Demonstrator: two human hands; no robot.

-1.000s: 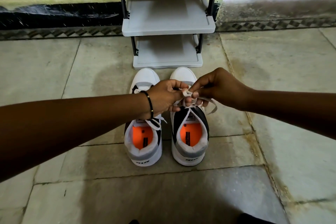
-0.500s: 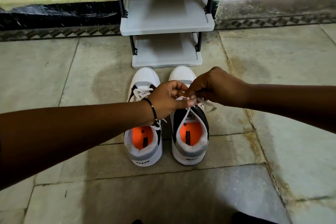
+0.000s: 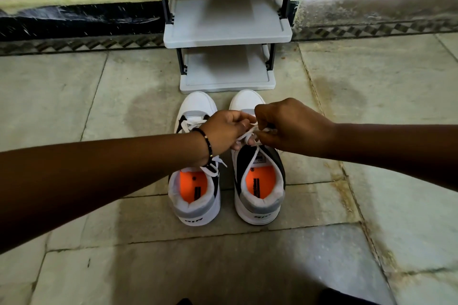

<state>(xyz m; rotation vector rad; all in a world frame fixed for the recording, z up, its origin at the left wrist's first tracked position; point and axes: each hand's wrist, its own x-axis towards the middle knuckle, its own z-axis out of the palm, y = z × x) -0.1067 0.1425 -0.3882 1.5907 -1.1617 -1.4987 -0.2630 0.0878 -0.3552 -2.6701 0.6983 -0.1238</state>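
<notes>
Shoelace (image 3: 248,134), white: on the right-hand sneaker (image 3: 260,195) of a white, grey and black pair with orange insoles, standing on the stone floor (image 3: 371,106) just before a grey shoe rack (image 3: 228,30). Left hand (image 3: 225,131), beaded bracelet (image 3: 207,142) at wrist: fingers curled, pinching the lace above the tongue. Right hand (image 3: 290,126): fingers curled, pinching the same lace. Hands close together. Left-hand sneaker (image 3: 195,104): just beside, lace ends lying loose.

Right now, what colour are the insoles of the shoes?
The insoles are bright orange with black print, clearest in the head view.
</notes>
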